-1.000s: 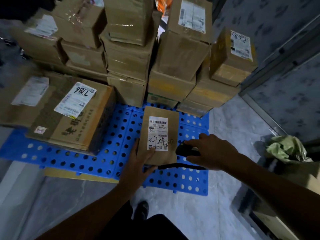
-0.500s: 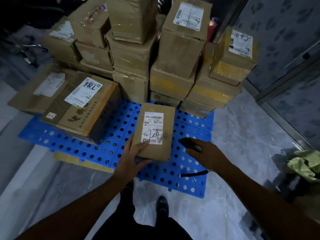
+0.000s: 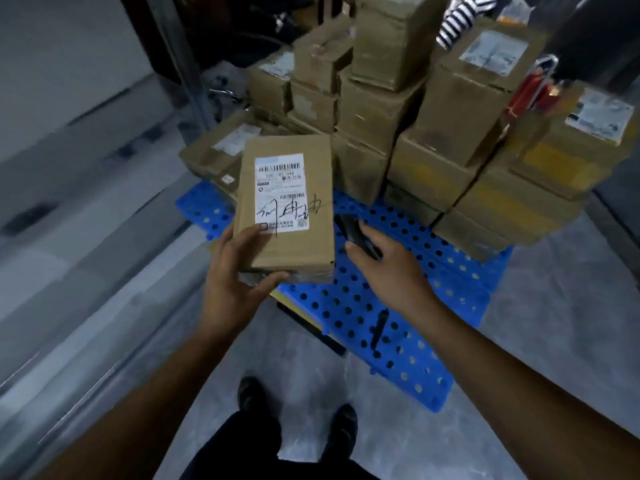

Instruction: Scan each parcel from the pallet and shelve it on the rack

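My left hand [image 3: 232,278] grips the near end of a flat brown parcel [image 3: 287,244], lifted above the blue perforated pallet [image 3: 412,282]. Its white label with a barcode and black handwriting faces up. Just right of the parcel, my right hand [image 3: 388,268] holds a black handheld scanner [image 3: 356,233], its wrist strap dangling below my forearm. Several stacked cardboard boxes [image 3: 446,133] with labels fill the far half of the pallet.
Grey floor surrounds the pallet, and my shoes [image 3: 298,407] stand at its near edge. A grey wall and a metal post [image 3: 180,64] rise at the left. A red item [image 3: 530,91] lies among the boxes at the right. Striped fabric shows at the top.
My left hand has lifted the parcel off the pallet and brought it closer. The view has swung left, and my right hand with the scanner stays beside the parcel.
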`<state>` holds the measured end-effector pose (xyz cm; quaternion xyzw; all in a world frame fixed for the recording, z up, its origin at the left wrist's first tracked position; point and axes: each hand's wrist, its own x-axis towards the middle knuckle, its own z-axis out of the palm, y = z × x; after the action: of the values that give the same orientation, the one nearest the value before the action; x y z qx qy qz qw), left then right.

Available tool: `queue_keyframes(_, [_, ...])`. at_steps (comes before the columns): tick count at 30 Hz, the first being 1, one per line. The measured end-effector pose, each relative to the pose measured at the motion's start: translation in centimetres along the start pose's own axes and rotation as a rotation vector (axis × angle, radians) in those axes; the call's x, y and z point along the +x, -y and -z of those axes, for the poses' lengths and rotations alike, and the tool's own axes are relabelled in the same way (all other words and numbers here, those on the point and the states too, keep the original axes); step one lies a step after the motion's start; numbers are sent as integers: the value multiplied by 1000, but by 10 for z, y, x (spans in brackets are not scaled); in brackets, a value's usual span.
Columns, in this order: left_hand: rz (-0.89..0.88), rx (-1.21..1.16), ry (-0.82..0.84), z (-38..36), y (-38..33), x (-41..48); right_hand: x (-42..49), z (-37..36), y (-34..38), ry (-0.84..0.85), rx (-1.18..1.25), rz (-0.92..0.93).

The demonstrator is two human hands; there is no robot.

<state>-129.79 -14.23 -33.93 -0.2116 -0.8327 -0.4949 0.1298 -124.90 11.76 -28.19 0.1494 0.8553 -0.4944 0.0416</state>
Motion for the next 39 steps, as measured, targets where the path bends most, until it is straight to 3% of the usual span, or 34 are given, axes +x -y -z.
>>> queue_keyframes(6, [-29,5,-221,101,13,37,52,-63,103,76,119,188])
queue_keyframes(11, [-159,120,-369,198,38,75,85,-126,206,93,119,315])
queue_keyframes(19, [-169,171,-441,299,56,150,141,-173,327,146,171,405])
queue_keyframes(32, [-188,258,-590,287,56,306,283,-134,408,208,240,518])
queue_keyframes(39, [-52,581,-777,289,79,366,367,-152,467,380,180,586])
